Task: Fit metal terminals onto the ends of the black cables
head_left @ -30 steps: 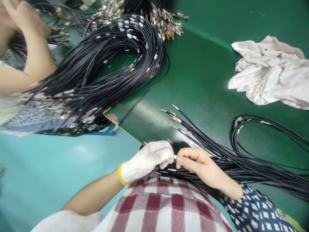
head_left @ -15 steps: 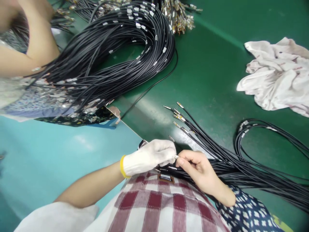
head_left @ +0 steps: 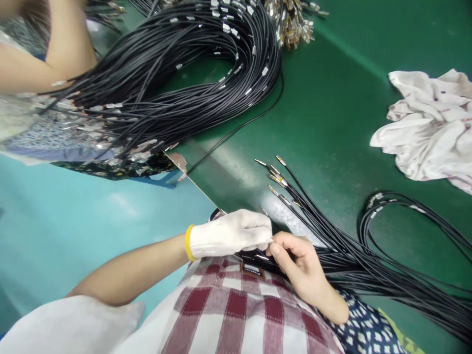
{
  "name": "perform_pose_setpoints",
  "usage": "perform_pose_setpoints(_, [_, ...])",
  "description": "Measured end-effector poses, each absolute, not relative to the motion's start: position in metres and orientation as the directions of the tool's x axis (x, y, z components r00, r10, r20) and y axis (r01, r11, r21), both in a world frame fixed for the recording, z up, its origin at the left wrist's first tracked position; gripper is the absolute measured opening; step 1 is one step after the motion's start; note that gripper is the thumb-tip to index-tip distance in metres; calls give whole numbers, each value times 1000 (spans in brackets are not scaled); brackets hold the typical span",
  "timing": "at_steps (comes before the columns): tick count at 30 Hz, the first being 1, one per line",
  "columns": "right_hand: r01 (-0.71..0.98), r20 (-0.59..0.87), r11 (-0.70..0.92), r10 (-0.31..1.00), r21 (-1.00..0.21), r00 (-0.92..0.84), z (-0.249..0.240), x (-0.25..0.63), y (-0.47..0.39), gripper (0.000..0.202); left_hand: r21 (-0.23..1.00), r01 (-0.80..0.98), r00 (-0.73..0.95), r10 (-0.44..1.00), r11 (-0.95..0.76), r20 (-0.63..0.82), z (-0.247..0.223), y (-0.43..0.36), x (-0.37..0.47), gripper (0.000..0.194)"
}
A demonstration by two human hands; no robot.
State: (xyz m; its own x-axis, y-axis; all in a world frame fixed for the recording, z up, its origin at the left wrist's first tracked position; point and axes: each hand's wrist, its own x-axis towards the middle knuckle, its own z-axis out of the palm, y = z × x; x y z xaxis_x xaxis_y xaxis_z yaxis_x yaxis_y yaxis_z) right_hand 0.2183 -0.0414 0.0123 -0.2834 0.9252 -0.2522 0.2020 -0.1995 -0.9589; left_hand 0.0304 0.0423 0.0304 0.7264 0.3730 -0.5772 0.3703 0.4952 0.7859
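Two hands meeting at the near edge of a green worktop [head_left: 332, 113], fingertips pinched together over the metal-tipped end of one thin black wire [head_left: 268, 242]. Left hand [head_left: 230, 233], in a white knit glove with a yellow cuff, closed on the tip from the left; right hand [head_left: 298, 260], bare, closed on the same wire from the right, thumb and forefinger touching the gloved fingers. Wire end held directly between the two sets of fingers, its long axis running away to the right and slightly down into a loose fan of black wires [head_left: 368, 268] lying flat on the worktop, so the right hand sits nearer the body of the wire, the left nearer its tip. Several more bare metal tips [head_left: 277, 179] spread just beyond the hands, pointing up and left, apart from the fingers. Farther back, a thick coiled bundle of black wires [head_left: 191, 73] with small silver sleeves, draped toward another person's arm [head_left: 44, 64] at the upper left edge. Heap of loose metal terminals [head_left: 293, 22] at the top of the coil. Crumpled white cloth [head_left: 431, 128] well apart at the right. Red-and-white checked apron [head_left: 239, 314] in the foreground below the hands.
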Motion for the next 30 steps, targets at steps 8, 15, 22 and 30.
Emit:
perform_pose_setpoints(8, [229, -273, -212, 919, -950, -284, 13, 220, -45, 37, 797, 351, 780, 318, 492, -540, 29, 48, 32, 28])
perform_pose_setpoints(15, [223, -272, -212, 918, -951, -289, 13, 219, -43, 36, 788, 338, 797, 289, 515, -531, 30, 52, 31, 29])
perform_pose_setpoints(22, [216, -284, -227, 916, -950, -285, 11, 219, -44, 35, 767, 367, 804, 235, 527, -546, 29, 57, 31, 28])
perform_pose_setpoints(30, [184, -331, -286, 895, -940, -300, 9, 220, -45, 35, 735, 415, 777, 212, 536, -593, 30, 59, 34, 27])
